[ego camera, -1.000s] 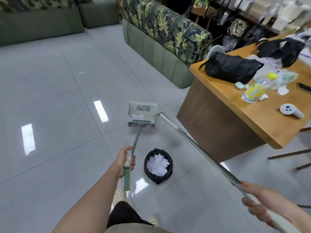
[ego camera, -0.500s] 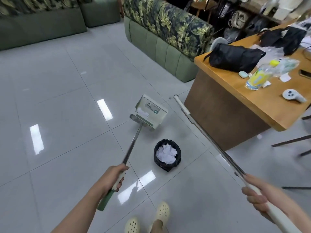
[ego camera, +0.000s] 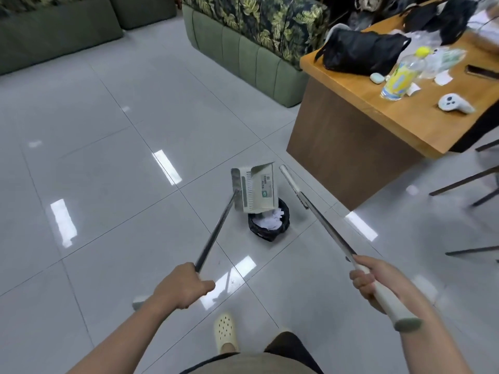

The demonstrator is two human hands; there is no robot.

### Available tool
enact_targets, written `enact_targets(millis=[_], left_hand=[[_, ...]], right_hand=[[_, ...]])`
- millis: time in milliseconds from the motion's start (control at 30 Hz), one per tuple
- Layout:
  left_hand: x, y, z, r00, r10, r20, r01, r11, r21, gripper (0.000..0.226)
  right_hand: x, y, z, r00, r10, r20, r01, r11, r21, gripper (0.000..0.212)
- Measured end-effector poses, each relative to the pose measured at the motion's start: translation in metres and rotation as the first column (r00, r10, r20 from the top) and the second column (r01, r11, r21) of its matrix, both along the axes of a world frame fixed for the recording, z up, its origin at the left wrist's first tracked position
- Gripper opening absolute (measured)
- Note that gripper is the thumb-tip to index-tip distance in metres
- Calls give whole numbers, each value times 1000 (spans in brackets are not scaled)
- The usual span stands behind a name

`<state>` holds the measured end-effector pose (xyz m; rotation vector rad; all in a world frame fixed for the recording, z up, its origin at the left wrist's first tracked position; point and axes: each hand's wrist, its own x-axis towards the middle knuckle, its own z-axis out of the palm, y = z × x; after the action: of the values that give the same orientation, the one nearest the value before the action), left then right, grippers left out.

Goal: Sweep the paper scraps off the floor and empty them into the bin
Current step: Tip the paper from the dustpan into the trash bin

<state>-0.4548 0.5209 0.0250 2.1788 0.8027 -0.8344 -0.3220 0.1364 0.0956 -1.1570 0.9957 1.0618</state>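
Nearest, the left hand (ego camera: 181, 286) gripped the dustpan handle (ego camera: 216, 233) and the right hand (ego camera: 374, 279) gripped the broom handle (ego camera: 321, 214). Beyond, the dustpan (ego camera: 256, 188) tipped over the bin (ego camera: 268, 224), paper scraps (ego camera: 270, 221) inside. Emptying seemed underway; next, probably a steeper tilt.

Left hand (ego camera: 183, 286): forearm reaches forward from lower left, fingers wrapped in a full grip round the dustpan handle (ego camera: 216, 233), thumb pointing right. Right hand (ego camera: 374, 279): forearm enters from lower right, fingers curled round the pale end of the broom handle (ego camera: 324, 225) (knuckles face left). Both arms bare, hands well apart at similar height.
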Motion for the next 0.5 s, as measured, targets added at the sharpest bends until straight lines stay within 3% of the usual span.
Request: enact_targets(millis=[67,167,333,500], left_hand=[[-7,-15,1,980,-198,-25,198,948,247,49],[-14,-43,3,931,-361,-56,346,826,446,56],[-27,-95,6,843,-522,-132,469,591,657,52],[-48,-127,7,802,-555,-221,495,409,767,63]], right_hand=[[-9,-11,-12,997,-72,17,71,997,42,29],[-20,-32,-30,985,-170,8,167,978,126,23],[-33,-76,-46,955,-296,-3,284,916,282,14],[-45,-109,-47,972,-233,24,218,937,273,17]])
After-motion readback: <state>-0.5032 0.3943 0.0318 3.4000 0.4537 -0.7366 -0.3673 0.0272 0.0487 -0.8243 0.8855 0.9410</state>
